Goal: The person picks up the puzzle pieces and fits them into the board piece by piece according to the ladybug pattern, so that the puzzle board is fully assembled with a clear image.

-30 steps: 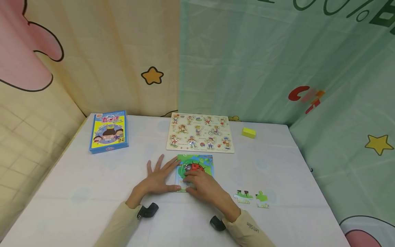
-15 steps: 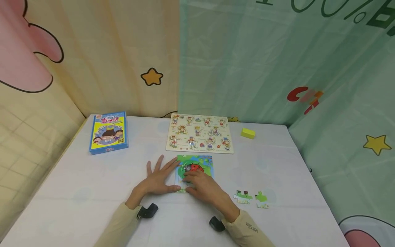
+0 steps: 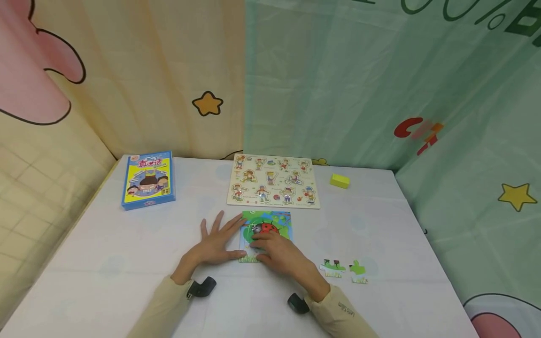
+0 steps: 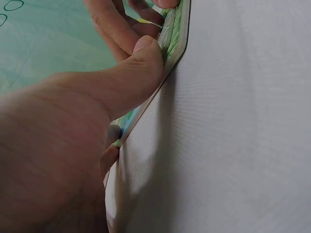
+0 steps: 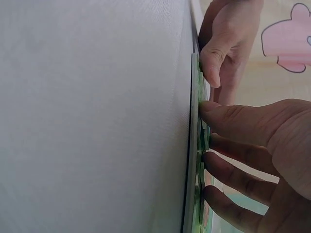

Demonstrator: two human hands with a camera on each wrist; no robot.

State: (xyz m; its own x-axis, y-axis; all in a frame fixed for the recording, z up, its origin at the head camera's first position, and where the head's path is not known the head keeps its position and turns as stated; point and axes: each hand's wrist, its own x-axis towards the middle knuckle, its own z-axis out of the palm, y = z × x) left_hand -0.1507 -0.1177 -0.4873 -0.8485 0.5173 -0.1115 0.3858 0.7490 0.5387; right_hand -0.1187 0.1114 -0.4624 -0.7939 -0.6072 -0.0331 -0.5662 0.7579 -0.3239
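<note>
A ladybug jigsaw puzzle [image 3: 268, 217] in a flat board lies at the middle of the table. My left hand [image 3: 215, 246] is spread at its left side, with fingertips on the upper left edge and the thumb on the lower left corner. Over the puzzle's lower right is my right hand [image 3: 280, 256], covering part of the picture. The right wrist view shows its thumb and fingertips touching pieces [image 5: 202, 121] in the board. Two loose jigsaw pieces lie right of the hand: a wider piece [image 3: 333, 269] and a green-and-white piece [image 3: 358, 271].
Behind the puzzle lies a wooden peg board [image 3: 273, 182] with pictures of children. A blue and yellow box [image 3: 149, 180] stands at the back left, and a yellow block [image 3: 339, 181] at the back right. Printed curtains hang behind the white table [image 3: 401, 234].
Both hands stay almost still on the puzzle. The right thumb has shifted slightly, showing a little more of the puzzle's lower edge.
</note>
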